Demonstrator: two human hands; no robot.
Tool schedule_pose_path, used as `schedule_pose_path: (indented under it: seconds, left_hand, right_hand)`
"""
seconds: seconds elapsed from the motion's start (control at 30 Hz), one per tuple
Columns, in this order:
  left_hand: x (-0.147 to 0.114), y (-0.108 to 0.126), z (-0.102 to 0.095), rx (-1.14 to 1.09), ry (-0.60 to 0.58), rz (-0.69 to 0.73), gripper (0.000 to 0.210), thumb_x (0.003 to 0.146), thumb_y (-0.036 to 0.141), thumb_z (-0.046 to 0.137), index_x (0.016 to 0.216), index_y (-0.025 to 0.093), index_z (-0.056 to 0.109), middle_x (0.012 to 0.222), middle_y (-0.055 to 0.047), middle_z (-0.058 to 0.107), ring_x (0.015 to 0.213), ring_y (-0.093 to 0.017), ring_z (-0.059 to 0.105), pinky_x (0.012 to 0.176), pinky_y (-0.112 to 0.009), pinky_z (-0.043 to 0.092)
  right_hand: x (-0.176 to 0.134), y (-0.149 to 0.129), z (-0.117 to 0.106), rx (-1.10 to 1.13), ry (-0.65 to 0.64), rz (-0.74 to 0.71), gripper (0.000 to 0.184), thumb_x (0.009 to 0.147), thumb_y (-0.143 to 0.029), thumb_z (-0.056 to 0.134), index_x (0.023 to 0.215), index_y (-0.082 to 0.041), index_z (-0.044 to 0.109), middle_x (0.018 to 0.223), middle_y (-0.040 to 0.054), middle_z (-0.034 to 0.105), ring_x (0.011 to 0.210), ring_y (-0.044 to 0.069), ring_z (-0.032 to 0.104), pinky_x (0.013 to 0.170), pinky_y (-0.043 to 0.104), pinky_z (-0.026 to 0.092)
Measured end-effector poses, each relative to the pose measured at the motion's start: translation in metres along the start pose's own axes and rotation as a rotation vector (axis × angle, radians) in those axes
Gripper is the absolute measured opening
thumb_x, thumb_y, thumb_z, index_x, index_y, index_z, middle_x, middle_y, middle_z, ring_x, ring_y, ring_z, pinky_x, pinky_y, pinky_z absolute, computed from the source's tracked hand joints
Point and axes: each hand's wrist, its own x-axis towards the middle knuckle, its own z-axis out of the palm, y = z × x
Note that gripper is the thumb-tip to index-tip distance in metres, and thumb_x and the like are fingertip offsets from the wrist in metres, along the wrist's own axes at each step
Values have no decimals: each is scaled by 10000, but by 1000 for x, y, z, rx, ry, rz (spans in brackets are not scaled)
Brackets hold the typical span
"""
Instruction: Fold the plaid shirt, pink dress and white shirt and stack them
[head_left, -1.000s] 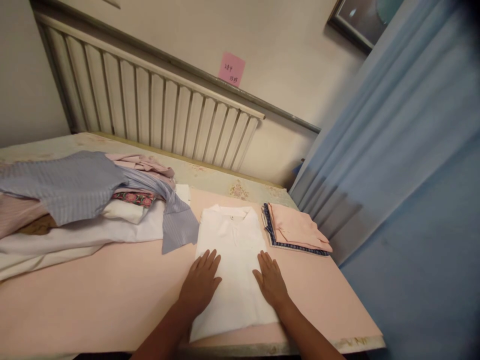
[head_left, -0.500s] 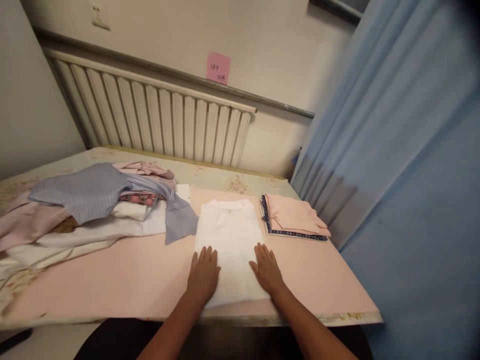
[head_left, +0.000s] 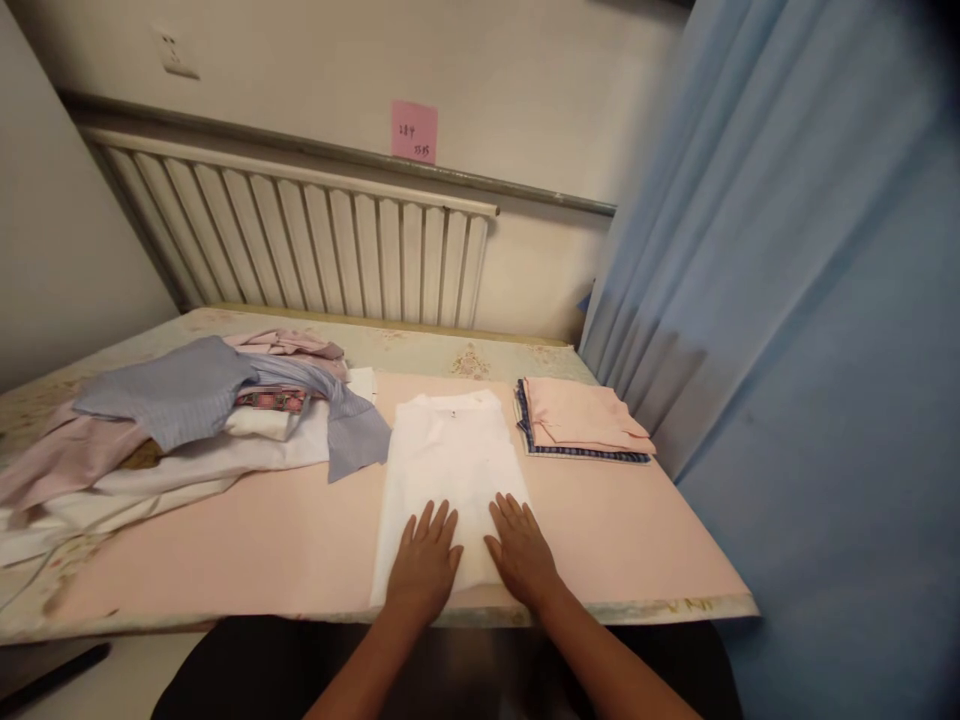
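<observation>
A white shirt (head_left: pixel 454 460), folded into a rectangle with its collar at the far end, lies flat in front of me. My left hand (head_left: pixel 425 562) rests palm down on its near left part, fingers spread. On the near right part lies my right hand (head_left: pixel 523 550), flat as well, with the fingers a little apart. Neither hand grips the cloth. Both thumbs point inward, with a strip of white fabric showing between them.
Left of the shirt is a loose heap of clothes, a blue striped garment (head_left: pixel 180 385) on top. A folded stack with a pink garment (head_left: pixel 585 412) uppermost sits at the right. Behind the table (head_left: pixel 660 540) is a radiator (head_left: pixel 315 240); a blue curtain (head_left: pixel 787 350) hangs along the right.
Both hands have slid on the shirt and now lie closer together, the left one moved inward from the shirt's left edge. The camera view has shifted slightly.
</observation>
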Motion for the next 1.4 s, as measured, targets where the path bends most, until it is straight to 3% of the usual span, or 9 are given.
schedule_pose_path:
  seconds: [0.33, 0.47, 0.57, 0.7, 0.97, 1.23, 1.4]
  left_hand:
    - [-22, -33, -11, 66, -30, -89, 511, 935, 372, 382, 1410, 191, 435, 1491, -77, 398, 1401, -286, 299, 1107, -492, 295]
    - [-24, -34, -13, 76, -35, -97, 508, 934, 363, 379, 1408, 191, 439, 1488, -79, 403, 1397, -285, 307, 1107, -494, 287]
    - [-24, -34, -13, 71, -26, -91, 507, 935, 374, 378, 1404, 196, 445, 1478, -87, 418, 1392, -283, 318, 1103, -496, 294]
    - [-25, -37, -11, 76, -8, -79, 502, 935, 385, 382, 1406, 221, 443, 1476, -73, 424, 1386, -277, 331, 1096, -490, 313]
    - [-27, -40, -5, 101, 4, -82, 506, 937, 382, 374, 1421, 237, 417, 1492, -61, 401, 1393, -265, 321, 1102, -480, 312]
    - [1, -48, -1, 102, -53, -165, 526, 937, 413, 361, 1419, 211, 421, 1502, -99, 374, 1404, -291, 293, 1112, -546, 261]
    - [22, -53, 1, 107, -59, -189, 546, 942, 427, 346, 1431, 192, 396, 1512, -98, 349, 1410, -295, 275, 1112, -554, 251]
  right_hand:
    - [-1, 5, 2, 42, 10, 64, 469, 954, -314, 430, 1385, -130, 449, 1470, 129, 404, 1399, 262, 295, 1134, 477, 270]
    - [11, -11, 2, 87, 47, 95, 455, 973, -322, 389, 1376, -122, 458, 1453, 143, 425, 1395, 268, 303, 1122, 503, 289]
    - [22, -37, -1, 129, 85, -4, 474, 974, -336, 405, 1393, -118, 434, 1477, 133, 393, 1415, 260, 256, 1145, 497, 253]
    - [25, -65, -2, 177, 42, -170, 509, 951, -383, 465, 1395, -137, 433, 1483, 125, 387, 1413, 266, 257, 1152, 502, 241]
    - [5, -57, -10, 169, -7, -223, 564, 917, -372, 514, 1425, -160, 390, 1512, 109, 336, 1422, 283, 229, 1147, 533, 245]
    - [-2, -53, -5, 192, 9, -228, 566, 905, -339, 524, 1429, -176, 387, 1521, 93, 314, 1421, 296, 227, 1139, 553, 265]
    - [12, -51, 14, 227, 13, -123, 491, 924, -368, 500, 1384, -199, 461, 1435, 91, 458, 1355, 292, 376, 1092, 535, 357]
